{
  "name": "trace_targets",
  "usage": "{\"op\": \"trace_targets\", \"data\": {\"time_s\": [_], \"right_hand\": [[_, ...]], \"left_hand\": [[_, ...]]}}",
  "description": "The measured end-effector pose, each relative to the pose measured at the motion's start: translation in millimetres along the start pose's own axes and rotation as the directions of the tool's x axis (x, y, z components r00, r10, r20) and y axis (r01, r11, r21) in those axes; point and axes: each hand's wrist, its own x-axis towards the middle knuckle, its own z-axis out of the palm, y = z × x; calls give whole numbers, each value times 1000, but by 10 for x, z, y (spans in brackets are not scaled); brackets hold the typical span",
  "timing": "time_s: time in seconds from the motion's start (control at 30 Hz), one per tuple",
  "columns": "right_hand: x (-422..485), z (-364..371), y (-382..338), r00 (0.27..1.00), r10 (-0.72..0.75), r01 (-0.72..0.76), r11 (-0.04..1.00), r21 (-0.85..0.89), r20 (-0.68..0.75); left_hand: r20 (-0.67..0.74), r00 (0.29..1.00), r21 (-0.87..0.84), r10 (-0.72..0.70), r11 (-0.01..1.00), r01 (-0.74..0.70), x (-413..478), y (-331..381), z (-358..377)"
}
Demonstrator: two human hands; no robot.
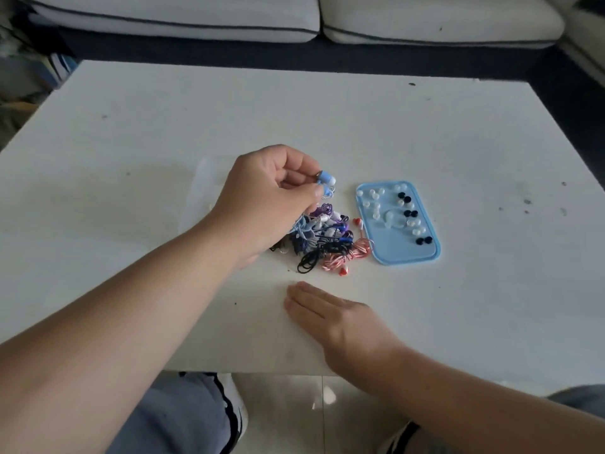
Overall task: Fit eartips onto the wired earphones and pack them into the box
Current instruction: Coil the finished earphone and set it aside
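Near the middle of the table point(229, 109), the left hand point(268, 198) is raised a little above a tangled pile of wired earphones point(327, 240). Its fingers point(304, 165) are curled in, and thumb and forefinger pinch a pair of light blue earphones point(326, 180) by the buds. The pale blue cable hangs down from the hand into the pile. The pile lies on the table just under and beside that hand, with purple, black and dark blue cables mixed together. A red-and-white striped pair point(347, 253) lies at the side toward the right edge.

Just beside the pile, toward the right edge, lies a light blue tray point(393, 250). It holds loose white eartips point(373, 204) and several pairs of black eartips point(411, 213).

The right hand point(334, 319) rests flat on the table close to the near edge. Its fingers are straight and together, it holds nothing, and it is apart from the pile.

Behind the left hand lies something clear and flat point(204, 178), perhaps a plastic bag or box; the view is too faint to tell. A pale sofa point(196, 14) stands beyond the far edge.
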Motion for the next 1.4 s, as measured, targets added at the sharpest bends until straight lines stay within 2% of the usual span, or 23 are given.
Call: {"op": "trace_targets", "data": {"time_s": [0.17, 0.33, 0.4, 0.47, 0.5, 0.53, 0.57, 0.6, 0.67, 0.77, 0.9, 1.0, 1.23, 1.4], "right_hand": [[99, -48, 120, 988, -129, 116, 982, -148, -82], [186, -50, 195, 997, -41, 25, 974, -226, -69], [238, -72, 215, 992, 74, -84, 992, -96, -99], [330, -219, 199, 948, 277, -250, 953, 173, -158], [389, -374, 178, 896, 403, -331, 886, 326, -185], [448, -551, 182, 817, 546, -411, 776, 478, -184], [494, -734, 193, 728, 675, -477, 624, 619, -120], [533, -911, 220, 653, 757, -502, 461, 732, -30], [596, -1200, 315, 570, 818, -440, 223, 870, 78], [689, -1453, 400, 545, 823, -203, -58, 977, 162], [757, -1558, 457, 572, 790, -77, -218, 973, 222], [784, -1595, 487, 609, 760, -41, -256, 966, 227], [775, -1686, 524, 633, 759, 11, -209, 978, 155], [755, -1703, 534, 607, 781, 31, -204, 978, 143]], "left_hand": [[-15, 999, -33, -35, 999, 34, 23, 1, -5], [-23, 998, -68, -60, 996, 58, 33, 37, 8], [-21, 997, -93, -68, 993, 66, 41, 45, 3], [-17, 997, -122, -74, 990, 71, 56, 55, -4], [-16, 997, -140, -74, 988, 71, 60, 62, -8], [-16, 997, -166, -76, 983, 72, 71, 75, -6], [-16, 996, -196, -84, 977, 79, 75, 84, -3], [-14, 996, -225, -94, 970, 88, 78, 99, 2], [-1, 994, -284, -108, 953, 103, 84, 129, 26], [33, 993, -362, -109, 925, 114, 101, 175, 88], [58, 995, -398, -81, 912, 97, 133, 231, 189], [59, 996, -410, -65, 908, 84, 182, 268, 258], [50, 999, -385, -6, 923, 25, 252, 333, 321], [23, 999, -322, 30, 947, -21, 250, 342, 369]]}}
